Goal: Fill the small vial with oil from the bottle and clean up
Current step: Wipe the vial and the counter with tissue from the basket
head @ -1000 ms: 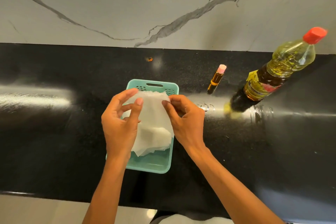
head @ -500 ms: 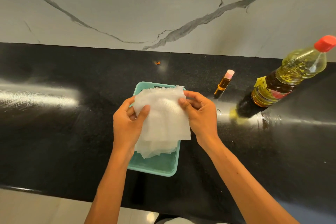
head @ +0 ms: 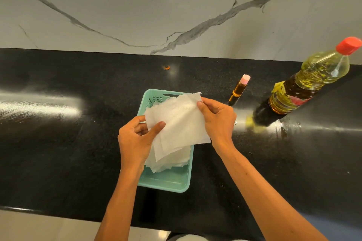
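Over the mint-green slotted plastic basket (head: 166,184), the left grip (head: 135,139) pinches the left edge of a thin white paper tissue sheet (head: 180,121) between thumb and fingers. The right grip (head: 217,121) pinches the sheet's far right corner. Held at two points, the sheet is raised over the loose stack of white tissues (head: 170,159) lying in the basket, probably so that only one comes away.

Right of the basket and slightly farther back, the small amber glass vial with a pink cap (head: 239,90) stands capped and apparently filled on the glossy black stone table (head: 58,152). Farther right of the basket stands the tall clear plastic oil bottle with a red cap (head: 305,88). A yellowish oil smear (head: 250,123) lies at its base, likely what the sheet is meant to wipe.
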Demonstrator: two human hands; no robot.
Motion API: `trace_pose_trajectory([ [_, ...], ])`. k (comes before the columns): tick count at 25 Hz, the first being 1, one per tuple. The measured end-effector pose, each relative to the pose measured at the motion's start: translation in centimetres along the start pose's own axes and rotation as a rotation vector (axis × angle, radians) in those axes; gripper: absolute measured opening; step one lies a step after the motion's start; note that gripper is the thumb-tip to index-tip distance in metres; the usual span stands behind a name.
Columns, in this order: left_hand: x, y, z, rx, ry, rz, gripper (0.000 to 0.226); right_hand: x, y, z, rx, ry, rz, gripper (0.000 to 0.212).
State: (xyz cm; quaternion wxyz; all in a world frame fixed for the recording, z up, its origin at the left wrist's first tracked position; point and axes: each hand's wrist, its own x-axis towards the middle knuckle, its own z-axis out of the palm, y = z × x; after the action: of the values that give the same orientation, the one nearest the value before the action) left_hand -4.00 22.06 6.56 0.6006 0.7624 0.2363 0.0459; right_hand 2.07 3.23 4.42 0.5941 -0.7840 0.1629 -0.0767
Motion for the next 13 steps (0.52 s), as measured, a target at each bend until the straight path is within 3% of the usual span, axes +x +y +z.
trace_pose_trajectory([
  [3, 0.0, -0.9, -0.3, 0.050, 0.058, 0.026, 0.028, 0.1, 0.7, -0.7, -0.053, 0.047, -0.031, 0.021],
  [5, 0.1, -1.5, -0.3, 0.247, 0.125, 0.104, 0.027, 0.2, 0.7, -1.4, -0.034, 0.071, -0.008, 0.017],
  [10, -1.1, -1.0, 0.7, 0.810, 0.180, 0.197, 0.066, -0.3, -0.3, -4.5, 0.122, 0.051, 0.078, 0.010],
  [11, -1.7, -0.9, 1.1, 0.856, 0.223, 0.313, 0.067, -0.5, -0.8, -5.1, 0.162, 0.030, 0.102, 0.010],
  [13, -2.6, -0.1, 2.2, 0.688, 0.202, 0.474, 0.063, -1.1, -2.0, -6.1, 0.236, -0.044, 0.170, 0.011],
])
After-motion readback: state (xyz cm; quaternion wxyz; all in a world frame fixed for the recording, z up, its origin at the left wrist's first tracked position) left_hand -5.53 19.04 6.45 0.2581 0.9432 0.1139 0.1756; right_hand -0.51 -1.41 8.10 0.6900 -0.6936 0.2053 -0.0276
